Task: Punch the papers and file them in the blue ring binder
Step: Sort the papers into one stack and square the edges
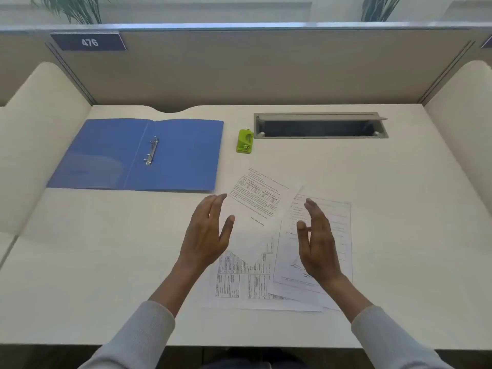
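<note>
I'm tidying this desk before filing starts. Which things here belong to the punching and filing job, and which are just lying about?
For the job:
blue ring binder, lying open
green hole punch
loose papers
left hand and right hand, open above them

Just lying about:
cable hatch
number plate 476
plants

Light grey knitwear on both arms
The left hand (205, 235) and right hand (318, 243) are bare; the left sleeve (138, 339) and right sleeve (386, 339) are finely ribbed knit, ending above the wrists.
</note>
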